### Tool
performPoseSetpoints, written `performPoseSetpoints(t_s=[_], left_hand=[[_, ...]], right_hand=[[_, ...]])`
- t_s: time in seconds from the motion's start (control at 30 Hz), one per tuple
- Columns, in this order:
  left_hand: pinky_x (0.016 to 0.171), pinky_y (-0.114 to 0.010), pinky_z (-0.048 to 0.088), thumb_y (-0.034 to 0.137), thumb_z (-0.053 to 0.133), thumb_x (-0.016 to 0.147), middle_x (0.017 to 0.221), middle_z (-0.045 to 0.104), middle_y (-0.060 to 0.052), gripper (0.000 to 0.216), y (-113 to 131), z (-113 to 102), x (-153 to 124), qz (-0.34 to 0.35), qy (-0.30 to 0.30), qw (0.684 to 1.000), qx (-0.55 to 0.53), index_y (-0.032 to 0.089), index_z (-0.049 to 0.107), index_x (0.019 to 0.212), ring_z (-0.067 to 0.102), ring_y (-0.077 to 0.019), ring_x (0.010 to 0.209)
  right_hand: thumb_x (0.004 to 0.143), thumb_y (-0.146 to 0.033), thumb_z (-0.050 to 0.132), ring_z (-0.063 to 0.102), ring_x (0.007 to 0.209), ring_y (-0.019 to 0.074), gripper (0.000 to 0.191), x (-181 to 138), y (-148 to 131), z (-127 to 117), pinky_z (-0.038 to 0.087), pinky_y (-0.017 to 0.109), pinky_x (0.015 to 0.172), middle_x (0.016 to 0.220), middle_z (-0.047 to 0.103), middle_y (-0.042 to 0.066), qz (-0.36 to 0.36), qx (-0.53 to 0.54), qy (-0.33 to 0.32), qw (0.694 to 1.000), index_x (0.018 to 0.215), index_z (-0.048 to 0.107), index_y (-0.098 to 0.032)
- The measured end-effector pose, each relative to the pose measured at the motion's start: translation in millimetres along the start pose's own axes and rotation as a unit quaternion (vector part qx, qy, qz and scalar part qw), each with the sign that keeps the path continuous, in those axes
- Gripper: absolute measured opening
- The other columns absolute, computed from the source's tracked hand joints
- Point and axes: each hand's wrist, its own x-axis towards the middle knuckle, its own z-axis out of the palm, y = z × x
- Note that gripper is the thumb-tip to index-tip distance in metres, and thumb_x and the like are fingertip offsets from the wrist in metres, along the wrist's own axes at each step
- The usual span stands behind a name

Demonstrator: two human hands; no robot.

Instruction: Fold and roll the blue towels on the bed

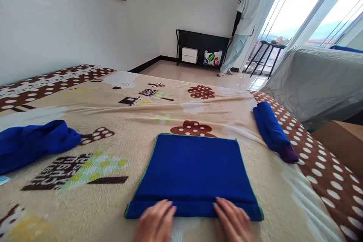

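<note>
Your left hand point(155, 221) and right hand point(233, 222) press flat, fingers spread, on the blue towel's point(194, 172) rolled near edge; beyond your fingertips, a patterned blanket point(119, 121), white wall point(56, 26) and a standing person point(246, 19).

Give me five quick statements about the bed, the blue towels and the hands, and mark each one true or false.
1. Both hands rest on the near rolled edge of the flat blue towel. True: the left hand and right hand press on it.
2. A rolled blue towel lies on the right side of the bed. True.
3. The crumpled blue cloth lies on the floor. False: it lies on the blanket, at the left.
4. The flat towel has a red border. False: its edge is green.
5. A person sits on the bed. False: the person stands on the floor near the window.
</note>
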Motion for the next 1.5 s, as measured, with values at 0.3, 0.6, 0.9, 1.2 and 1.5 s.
performPoseSetpoints(t_s=[0.3,0.6,0.9,1.2,1.5], left_hand=[[0.125,-0.04,0.008,0.036,0.049,0.093,0.138,0.062,-0.004,0.053,-39,-7,-29,-0.059,-0.074,0.993,0.072,0.02,0.049,0.144,0.058,-0.02,0.126],[0.117,-0.032,0.029,0.013,0.042,0.089,0.137,0.064,-0.001,0.05,26,23,27,0.091,-0.001,0.996,-0.025,0.016,0.055,0.137,0.053,-0.0158,0.132],[0.121,-0.045,0.003,0.038,0.047,0.097,0.147,0.055,-0.002,0.062,-43,2,-8,-0.142,-0.122,0.98,0.069,0.028,0.027,0.155,0.05,-0.0223,0.135],[0.109,-0.03,0.028,0.018,0.055,0.088,0.127,0.07,0.001,0.049,-67,-29,-36,-0.016,-0.05,0.998,0.035,0.032,0.058,0.135,0.065,-0.0149,0.112],[0.094,-0.031,0.037,0.017,0.055,0.088,0.111,0.074,0.002,0.04,-82,-26,-31,-0.034,-0.076,0.996,-0.012,0.03,0.06,0.125,0.068,-0.0161,0.103]], right_hand=[[0.094,-0.042,0.048,0.069,0.107,0.023,0.066,-21,55,-24,0.04,0.04,0.099,0.13,0.065,0.009,-0.028,-0.125,-0.103,0.986,0.152,0.036,-0.012],[0.095,-0.028,0.051,0.064,0.119,0.0169,0.057,19,-18,8,0.041,0.034,0.1,0.132,0.064,-0.002,-0.053,0.004,-0.074,0.996,0.15,0.039,-0.023],[0.102,-0.05,0.03,0.057,0.128,0.0244,0.063,-19,62,-13,0.033,0.044,0.104,0.146,0.052,0.008,0.089,-0.142,-0.148,0.975,0.157,0.023,-0.02],[0.089,-0.035,0.059,0.068,0.106,0.0211,0.051,-55,96,-49,0.038,0.035,0.094,0.123,0.07,0.001,0.0,-0.075,-0.098,0.992,0.139,0.053,-0.036],[0.094,-0.038,0.057,0.067,0.101,0.0158,0.027,-38,115,-43,0.045,0.028,0.09,0.109,0.073,-0.001,-0.018,-0.023,-0.126,0.992,0.116,0.069,-0.028]])
